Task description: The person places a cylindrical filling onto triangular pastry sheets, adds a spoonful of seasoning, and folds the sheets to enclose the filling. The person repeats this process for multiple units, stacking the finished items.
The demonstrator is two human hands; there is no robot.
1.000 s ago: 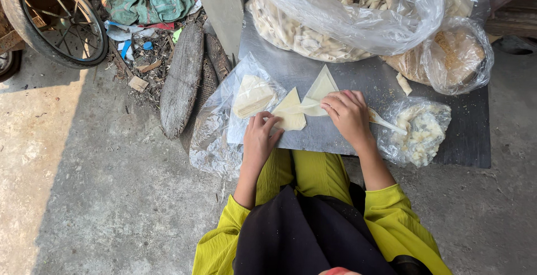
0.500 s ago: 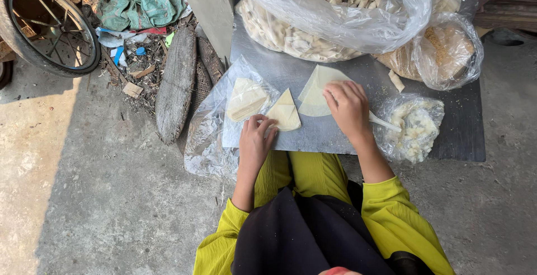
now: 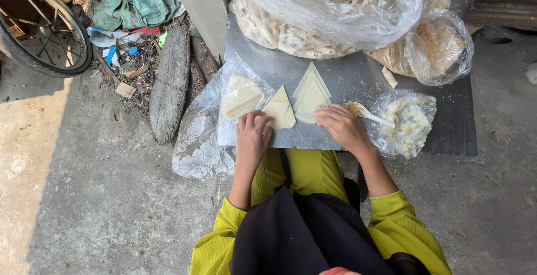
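Note:
On a grey metal sheet (image 3: 347,79) lie pale triangular pastry wrappers. My left hand (image 3: 253,135) rests with its fingertips on the lower edge of a small triangular stack of wrappers (image 3: 279,110). My right hand (image 3: 340,125) presses the lower corner of a larger fanned stack of wrappers (image 3: 311,91). A white spoon (image 3: 366,114) with brownish filling in its bowl lies just right of my right hand. A clear bag (image 3: 240,99) to the left holds more wrappers. Both sleeves are yellow-green.
A big clear bag of rolled pastries (image 3: 313,12) fills the back of the sheet. A bag of brown crumbs (image 3: 436,48) and a bag of whitish filling (image 3: 408,124) sit at the right. A wooden board (image 3: 170,82), litter, cloth and a bicycle wheel (image 3: 42,26) lie left on concrete.
My right hand has drawn back toward me from the top of the larger wrappers to their lower corner, leaving them flat and fanned. My left hand stays by the small stack.

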